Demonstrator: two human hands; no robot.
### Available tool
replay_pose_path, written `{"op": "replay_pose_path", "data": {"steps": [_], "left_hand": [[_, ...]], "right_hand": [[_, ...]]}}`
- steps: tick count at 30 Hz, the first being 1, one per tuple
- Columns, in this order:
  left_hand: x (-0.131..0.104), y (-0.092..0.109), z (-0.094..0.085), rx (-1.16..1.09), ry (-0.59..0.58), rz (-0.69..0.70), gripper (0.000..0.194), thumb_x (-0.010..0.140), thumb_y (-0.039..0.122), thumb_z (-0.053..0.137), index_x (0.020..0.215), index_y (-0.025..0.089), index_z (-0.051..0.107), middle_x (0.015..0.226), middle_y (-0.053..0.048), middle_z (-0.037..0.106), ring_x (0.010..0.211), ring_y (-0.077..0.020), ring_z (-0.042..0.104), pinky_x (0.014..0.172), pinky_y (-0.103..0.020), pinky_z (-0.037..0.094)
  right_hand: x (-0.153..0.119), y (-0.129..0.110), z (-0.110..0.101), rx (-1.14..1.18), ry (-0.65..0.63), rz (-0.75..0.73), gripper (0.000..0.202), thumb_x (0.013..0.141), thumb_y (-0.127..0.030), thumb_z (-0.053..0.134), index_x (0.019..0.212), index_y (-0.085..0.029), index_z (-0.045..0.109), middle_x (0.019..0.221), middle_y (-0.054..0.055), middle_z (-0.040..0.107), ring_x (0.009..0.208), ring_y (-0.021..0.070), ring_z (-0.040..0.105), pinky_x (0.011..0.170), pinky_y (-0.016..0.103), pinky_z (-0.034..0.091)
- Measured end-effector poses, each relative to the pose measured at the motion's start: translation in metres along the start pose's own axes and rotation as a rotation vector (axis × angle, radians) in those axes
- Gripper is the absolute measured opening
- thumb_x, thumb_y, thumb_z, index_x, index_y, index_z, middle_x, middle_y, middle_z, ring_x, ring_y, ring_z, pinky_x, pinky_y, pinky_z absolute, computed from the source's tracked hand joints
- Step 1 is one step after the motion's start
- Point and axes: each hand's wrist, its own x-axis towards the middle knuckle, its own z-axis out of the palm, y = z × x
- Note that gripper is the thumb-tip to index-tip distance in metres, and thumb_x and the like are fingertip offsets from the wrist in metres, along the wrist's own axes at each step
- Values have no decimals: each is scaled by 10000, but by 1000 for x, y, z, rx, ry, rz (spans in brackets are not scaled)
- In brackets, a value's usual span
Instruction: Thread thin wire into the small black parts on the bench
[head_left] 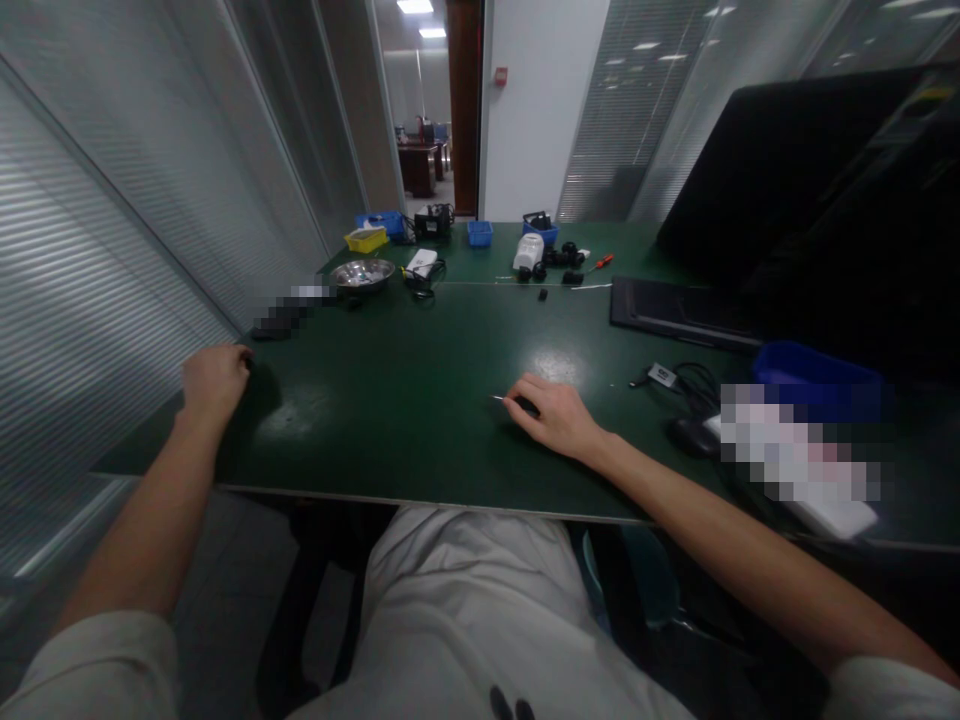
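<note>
My right hand (556,415) rests over the green table (420,400), its fingers closed around a small tool with a black handle (527,407). The tool's thin metal tip points left. At the table's left side, my left hand (214,380) is curled closed. Something small and dark shows at its fingertips, too unclear to name. Beyond the left hand sits a shiny metal bowl (363,275) with small items in it. Black cables with a grey box (661,375) and a black mouse (694,437) lie to the right of my right hand.
Across the back stand a yellow tray (366,240), a blue basket (480,234), a white device (529,252) and an orange-handled screwdriver (603,262). A black keyboard (675,310), a large monitor (780,180) and a blue bin (814,375) occupy the right. Glass panels with blinds border the left.
</note>
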Motion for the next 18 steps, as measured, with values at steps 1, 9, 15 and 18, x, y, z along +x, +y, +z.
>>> {"op": "replay_pose_path", "data": {"steps": [1, 9, 15, 18], "left_hand": [[0, 0, 1, 102, 17, 17, 355, 912, 171, 551, 1185, 48, 742, 938, -106, 664, 802, -215, 457, 731, -249, 276], [2, -9, 6, 201, 63, 14, 368, 936, 261, 587, 1135, -9, 739, 975, -111, 594, 786, -188, 431, 687, -227, 265], [1, -18, 10, 209, 105, 7, 356, 942, 264, 599, 1175, 36, 743, 961, -89, 653, 782, -183, 432, 675, -207, 227], [2, -22, 12, 183, 112, -26, 367, 956, 288, 591, 1191, 51, 743, 959, -89, 678, 783, -180, 467, 693, -209, 261]], "right_hand": [[0, 0, 0, 2, 0, 0, 273, 1057, -388, 464, 996, -201, 654, 953, 43, 662, 757, 150, 580, 641, 279, 340], [0, -1, -2, 5, -12, 4, 270, 1056, -387, 467, 998, -202, 655, 947, 39, 659, 745, 146, 577, 629, 278, 332], [0, -1, -1, 5, -11, 3, 255, 1050, -377, 478, 990, -203, 655, 946, 38, 660, 742, 144, 579, 638, 277, 340], [0, 0, 0, -3, -2, 3, 252, 1048, -381, 482, 988, -206, 654, 947, 35, 663, 732, 141, 575, 636, 279, 338]]}}
